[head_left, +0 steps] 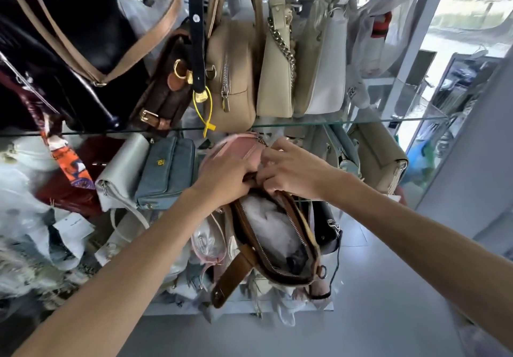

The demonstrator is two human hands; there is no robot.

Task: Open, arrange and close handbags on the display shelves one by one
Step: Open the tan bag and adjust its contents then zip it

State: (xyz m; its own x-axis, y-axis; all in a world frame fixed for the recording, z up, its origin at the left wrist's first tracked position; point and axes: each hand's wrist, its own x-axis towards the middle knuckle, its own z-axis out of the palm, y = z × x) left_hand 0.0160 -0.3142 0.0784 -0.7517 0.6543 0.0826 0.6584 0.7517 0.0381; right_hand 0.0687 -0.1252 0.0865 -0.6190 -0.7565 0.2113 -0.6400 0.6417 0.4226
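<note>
A brown handbag (pixel 288 270) with tan trim stands unzipped in front of the lower glass shelf, white stuffing paper (pixel 269 226) showing inside. My left hand (pixel 224 178) grips the far end of the bag's top edge. My right hand (pixel 288 170) pinches the same end, fingers curled at the zipper's far end; the zipper pull is hidden under them. A pink handbag (pixel 236 148) lies just behind both hands on that shelf.
The upper glass shelf (pixel 361 122) carries black, brown monogram, beige (pixel 233 78) and cream bags with hanging straps. On the lower shelf stand a grey-blue purse (pixel 166 173), a silver clutch and a red bag. A black bag (pixel 327 229) hangs right of the brown one. Glass wall at right.
</note>
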